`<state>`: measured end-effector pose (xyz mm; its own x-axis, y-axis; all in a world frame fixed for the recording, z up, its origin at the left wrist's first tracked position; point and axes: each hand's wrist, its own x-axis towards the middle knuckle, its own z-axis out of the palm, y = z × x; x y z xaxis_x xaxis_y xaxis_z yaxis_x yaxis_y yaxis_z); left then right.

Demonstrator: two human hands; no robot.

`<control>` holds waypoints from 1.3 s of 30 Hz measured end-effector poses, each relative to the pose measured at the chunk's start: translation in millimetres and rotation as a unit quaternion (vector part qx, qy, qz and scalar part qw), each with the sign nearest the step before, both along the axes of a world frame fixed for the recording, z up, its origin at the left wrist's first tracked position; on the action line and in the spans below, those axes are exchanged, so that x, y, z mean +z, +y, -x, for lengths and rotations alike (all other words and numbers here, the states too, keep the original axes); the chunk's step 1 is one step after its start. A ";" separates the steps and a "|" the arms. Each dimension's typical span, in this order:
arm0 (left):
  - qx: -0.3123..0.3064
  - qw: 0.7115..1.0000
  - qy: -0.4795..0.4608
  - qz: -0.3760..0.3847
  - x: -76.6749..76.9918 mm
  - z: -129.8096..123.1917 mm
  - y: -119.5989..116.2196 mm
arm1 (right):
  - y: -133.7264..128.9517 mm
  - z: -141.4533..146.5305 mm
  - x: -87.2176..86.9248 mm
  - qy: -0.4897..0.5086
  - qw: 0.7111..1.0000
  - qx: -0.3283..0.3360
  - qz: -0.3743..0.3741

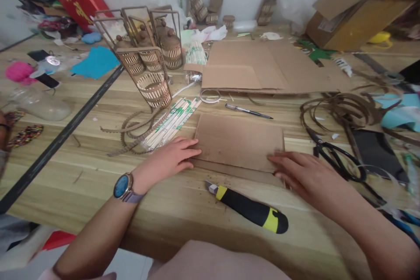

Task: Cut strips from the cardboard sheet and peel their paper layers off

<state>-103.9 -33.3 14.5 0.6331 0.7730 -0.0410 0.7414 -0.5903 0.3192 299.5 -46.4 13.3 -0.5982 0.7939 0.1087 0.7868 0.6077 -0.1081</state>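
In front of me lies a rectangular piece of brown cardboard (239,142), with another cardboard layer (236,171) showing under its front edge. The fingers of my left hand (175,156) are stretched out and apart, their tips touching its left edge. At the right front corner, my right hand (300,170) has its fingers together on the cardboard, with the thumb side low at the edge. Nearer to me is a black and yellow utility knife (252,208), blade exposed and pointing left. A black pen (248,111) lies behind the cardboard.
Packaged chopsticks (173,122) and curled brown strips (126,133) are at left, by small basket-like lanterns (154,89) in frames. A large cardboard sheet (249,68) lies behind. Black scissors (341,157) and a dark phone-like slab (377,151) are at right.
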 end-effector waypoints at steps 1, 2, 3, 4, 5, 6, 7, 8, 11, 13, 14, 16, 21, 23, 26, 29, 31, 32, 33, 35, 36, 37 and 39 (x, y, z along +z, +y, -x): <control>-0.001 1.000 -0.001 -0.004 -0.6 -0.3 -0.2 | -3.5 -1.0 -2.3 0.002 1.000 -0.003 0.004; -0.001 1.000 -0.002 -0.011 -1.4 -1.1 -0.7 | -6.0 -2.2 -5.1 0.002 1.000 -0.007 0.004; -0.002 1.000 -0.003 -0.022 -2.2 -2.6 -1.3 | -7.3 -3.8 -8.0 0.001 1.000 -0.011 0.001; -0.002 0.999 -0.003 -0.033 -3.1 -4.7 -2.2 | -7.0 -5.6 -10.6 -0.003 1.000 -0.016 -0.001; -0.003 0.999 -0.003 -0.045 -3.9 -7.3 -3.1 | -4.9 -7.5 -12.5 -0.005 1.000 -0.019 -0.004; -0.004 0.998 -0.002 -0.056 -4.7 -10.2 -4.0 | -1.3 -9.3 -13.7 -0.007 1.000 -0.022 -0.007; -0.006 0.998 0.000 -0.064 -5.2 -13.2 -4.9 | 3.6 -10.9 -14.0 -0.007 1.000 -0.025 -0.012; -0.007 0.998 0.001 -0.069 -5.5 -16.0 -5.5 | 9.1 -12.4 -13.5 -0.005 1.000 -0.026 -0.016; -0.008 0.997 0.000 -0.070 -4.4 -21.8 -6.2 | 24.3 -15.8 -10.0 0.008 1.000 -0.016 -0.024; -0.007 0.998 -0.003 -0.067 -2.8 -22.6 -5.8 | 29.6 -17.8 -8.5 0.025 1.000 -0.001 -0.019; -0.006 0.998 -0.005 -0.067 -2.1 -22.3 -5.6 | 30.7 -18.9 -8.6 0.035 0.999 0.003 -0.012; -0.004 0.998 -0.008 -0.066 -1.4 -20.9 -5.0 | 30.8 -21.5 -10.2 0.061 0.998 0.005 -0.001; -0.003 0.998 -0.017 -0.061 -3.3 -18.3 -3.3 | 28.8 -25.0 -18.3 0.110 0.994 -0.005 0.007; -0.001 0.998 -0.022 -0.060 -4.6 -17.6 -2.6 | 28.7 -24.7 -20.7 0.117 0.993 -0.010 -0.001; -0.008 0.998 -0.024 -0.060 -7.1 -16.3 -1.9 | 28.7 -24.1 -21.3 0.116 0.993 -0.006 -0.010; -0.018 0.997 -0.021 -0.067 -10.0 -14.3 -1.5 | 28.3 -24.0 -19.2 0.112 0.994 0.009 -0.009; -0.019 0.997 -0.024 -0.069 -11.2 -13.1 -1.5 | 27.5 -23.8 -18.0 0.114 0.993 0.012 -0.005; -0.017 0.997 -0.026 -0.068 -11.5 -12.6 -1.5 | 27.1 -23.6 -17.7 0.116 0.993 0.011 -0.003; -0.014 0.997 -0.029 -0.064 -11.5 -12.2 -1.4 | 26.6 -23.5 -17.7 0.120 0.993 0.008 0.000; -0.010 0.998 -0.033 -0.055 -11.0 -11.6 -1.4 | 25.9 -23.5 -18.1 0.127 0.992 0.001 0.002; -0.009 0.998 -0.034 -0.050 -10.6 -11.4 -1.4 | 25.7 -23.8 -18.2 0.130 0.992 0.000 0.001; -0.010 0.998 -0.034 -0.047 -10.2 -11.2 -1.4 | 25.6 -24.3 -18.1 0.132 0.991 0.001 0.000; -0.013 0.998 -0.031 -0.044 -9.7 -10.5 -1.6 | 25.6 -25.3 -17.2 0.131 0.991 0.002 0.004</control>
<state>-93.3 -34.8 4.8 0.6527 0.7546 0.0667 0.7051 -0.6374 0.3106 324.8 -20.8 -3.8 -0.5541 0.7927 0.2543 0.7281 0.6095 -0.3135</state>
